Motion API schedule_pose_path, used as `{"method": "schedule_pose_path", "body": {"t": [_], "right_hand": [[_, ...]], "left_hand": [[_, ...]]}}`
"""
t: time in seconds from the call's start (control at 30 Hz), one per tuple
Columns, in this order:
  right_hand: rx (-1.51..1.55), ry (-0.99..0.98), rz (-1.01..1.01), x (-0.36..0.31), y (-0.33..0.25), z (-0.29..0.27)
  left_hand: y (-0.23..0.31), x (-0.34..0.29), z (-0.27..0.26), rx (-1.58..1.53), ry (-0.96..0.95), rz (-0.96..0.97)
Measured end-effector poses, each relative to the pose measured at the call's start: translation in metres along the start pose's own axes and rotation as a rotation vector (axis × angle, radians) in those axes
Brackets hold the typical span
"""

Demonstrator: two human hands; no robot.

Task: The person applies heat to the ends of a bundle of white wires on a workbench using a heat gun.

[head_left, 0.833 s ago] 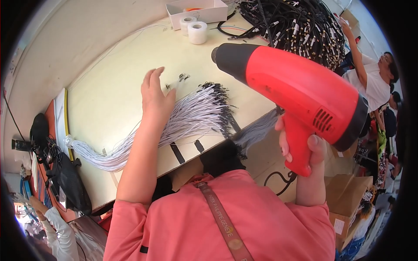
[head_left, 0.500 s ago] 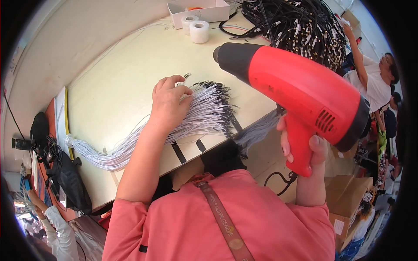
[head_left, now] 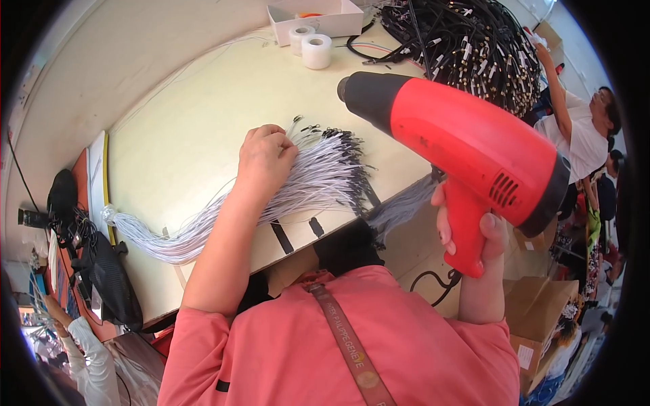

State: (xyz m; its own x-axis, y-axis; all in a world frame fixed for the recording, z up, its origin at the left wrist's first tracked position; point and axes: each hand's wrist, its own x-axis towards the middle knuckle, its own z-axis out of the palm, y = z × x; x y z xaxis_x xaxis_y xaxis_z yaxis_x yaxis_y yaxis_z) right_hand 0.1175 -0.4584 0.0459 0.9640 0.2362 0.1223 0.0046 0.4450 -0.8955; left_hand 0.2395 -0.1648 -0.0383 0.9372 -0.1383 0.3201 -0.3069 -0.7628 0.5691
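Observation:
My right hand point(head_left: 496, 237) is wrapped round the grip of a red heat gun point(head_left: 467, 128) with a black nozzle. I hold it up over the table's right side, its nozzle pointing to the upper left. A long bundle of thin white wires point(head_left: 321, 172) lies across the table, tied at its left end and fanned out at the right, where the tips are black. At the bundle's far edge my left hand point(head_left: 266, 155) is closed in a pinch on white wires. A few dark-tipped wire ends point(head_left: 296, 120) stick out just beyond its fingers; the fingertips are partly hidden.
The pale table point(head_left: 183, 115) holds two rolls of clear film point(head_left: 316, 53), a white box point(head_left: 325, 19) and a large heap of black cables point(head_left: 467, 54). A black bag point(head_left: 108, 281) is at the left. An open carton point(head_left: 542, 304) stands lower right; other people are on both sides.
My left hand's fingers have gone from spread above the wires to closed together on some of them. The heat gun stays nearly still, shifting only slightly in the picture.

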Motion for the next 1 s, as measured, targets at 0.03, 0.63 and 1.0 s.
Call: {"method": "schedule_pose_path", "body": {"t": [0.03,0.63,1.0], "right_hand": [[-0.001,-0.003,0.001,0.001,0.001,0.001],[0.009,0.011,0.004,-0.001,0.003,0.000],[0.022,-0.006,0.008,0.001,0.003,0.001]], "left_hand": [[-0.002,0.000,-0.001,0.000,0.003,-0.002],[-0.010,-0.001,0.003,0.057,0.069,0.040],[-0.011,0.001,0.005,0.004,0.156,0.076]]}}
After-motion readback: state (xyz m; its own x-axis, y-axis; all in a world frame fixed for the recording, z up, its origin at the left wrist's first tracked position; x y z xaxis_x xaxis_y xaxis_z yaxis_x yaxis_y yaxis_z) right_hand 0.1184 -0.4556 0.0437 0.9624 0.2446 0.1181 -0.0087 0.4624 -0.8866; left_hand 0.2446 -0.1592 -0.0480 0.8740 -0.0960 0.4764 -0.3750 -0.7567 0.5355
